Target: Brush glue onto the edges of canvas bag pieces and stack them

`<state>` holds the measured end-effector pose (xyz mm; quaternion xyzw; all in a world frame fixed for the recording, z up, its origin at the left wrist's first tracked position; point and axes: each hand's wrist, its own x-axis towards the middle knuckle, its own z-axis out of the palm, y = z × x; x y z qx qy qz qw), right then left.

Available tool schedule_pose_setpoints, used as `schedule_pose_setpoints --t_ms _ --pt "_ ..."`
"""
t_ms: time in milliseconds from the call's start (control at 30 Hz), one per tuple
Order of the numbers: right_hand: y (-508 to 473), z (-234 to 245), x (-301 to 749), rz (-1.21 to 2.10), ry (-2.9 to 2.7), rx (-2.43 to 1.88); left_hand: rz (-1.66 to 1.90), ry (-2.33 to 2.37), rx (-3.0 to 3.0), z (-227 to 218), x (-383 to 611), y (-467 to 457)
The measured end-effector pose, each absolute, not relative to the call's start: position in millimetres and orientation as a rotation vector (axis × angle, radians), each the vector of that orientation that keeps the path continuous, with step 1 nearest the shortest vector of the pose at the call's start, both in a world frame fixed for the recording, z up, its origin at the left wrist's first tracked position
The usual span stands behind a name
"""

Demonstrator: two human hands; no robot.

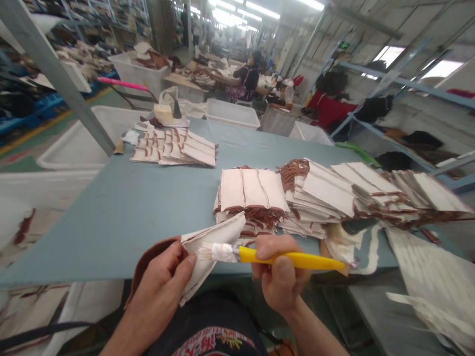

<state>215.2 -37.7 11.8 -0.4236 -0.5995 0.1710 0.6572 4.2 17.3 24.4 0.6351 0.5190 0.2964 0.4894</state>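
My left hand grips the left end of a sewn piece, brown on the outside and off-white within, close to the table's front edge. In my right hand is a brush with a yellow handle. White stuff coats the brush's head, and its bristles lie over the pale face of the piece, at or very near it; contact is hard to tell. Just beyond the hands sits a stack of off-white panels with brown edges and brown fringe.
More panel stacks line the right side of the blue-grey table. Overlapping panels lie at the far left, near a metal post. White bins stand behind and at left. A person sits farther back.
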Motion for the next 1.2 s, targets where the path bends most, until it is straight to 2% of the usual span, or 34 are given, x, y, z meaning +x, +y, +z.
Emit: schedule_pose_setpoints --t_ms 100,300,600,700,900,1200 --pt "-29 34 215 0.464 -1.294 -0.841 0.733 1.248 1.675 30 1 20" --pt "-4 57 205 0.291 -1.551 -0.893 0.633 1.075 1.588 36 -3 20" --pt "-4 51 203 0.315 -1.328 -0.922 0.540 0.949 1.243 24 -15 26" --pt "-2 48 202 0.387 -1.455 -0.965 0.543 0.888 1.171 23 -13 28" --pt "2 42 203 0.262 -1.450 -1.008 0.575 0.844 1.203 21 -9 34" --pt "4 59 193 0.188 -1.613 -0.871 0.582 0.829 1.197 19 -9 34"
